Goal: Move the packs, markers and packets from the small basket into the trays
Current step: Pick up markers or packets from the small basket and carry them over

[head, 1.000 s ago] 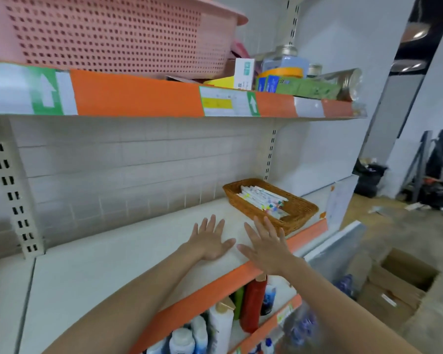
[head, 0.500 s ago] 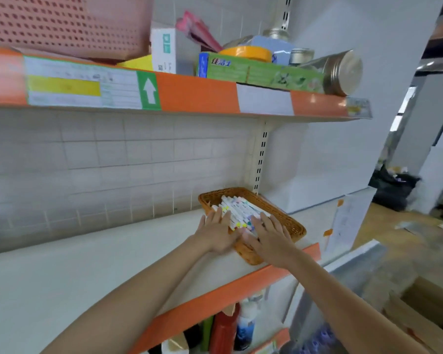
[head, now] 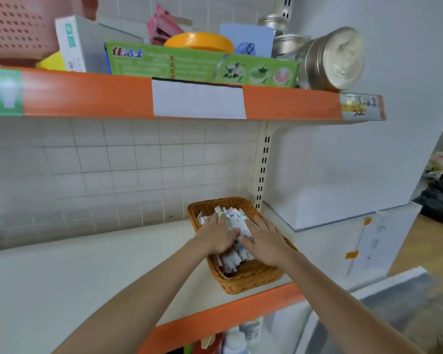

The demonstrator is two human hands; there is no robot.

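Head view: shelving unit with orange edge strips, seen from just above 2 forearms reaching in.
Middle shelf (head: 62, 277): white surface carrying the wicker tray at its right end, near the slotted upright.
Upper shelf (head: 87, 95): holds a pink perforated basket (head: 16, 26), a green box (head: 202, 63), a metal tin (head: 333, 60) on its side and other goods.
Wicker tray (head: 241, 279): sits at the shelf's front edge, with markers lying in it.
Left hand (head: 215, 235): fingers fairly straight, resting on the left side of the marker pile; no clasp shows.
Right hand (head: 265, 241): fingers spread and fairly straight, pressing the pile's right side; not clamped on anything.
Markers (head: 234, 221): a white-barrelled bundle, lengthwise in the tray between both hands.
Step in hand: probably settling markers into the tray.
Next move: likely lifting both hands clear, then returning to the small basket, which I cannot pick out with certainty.
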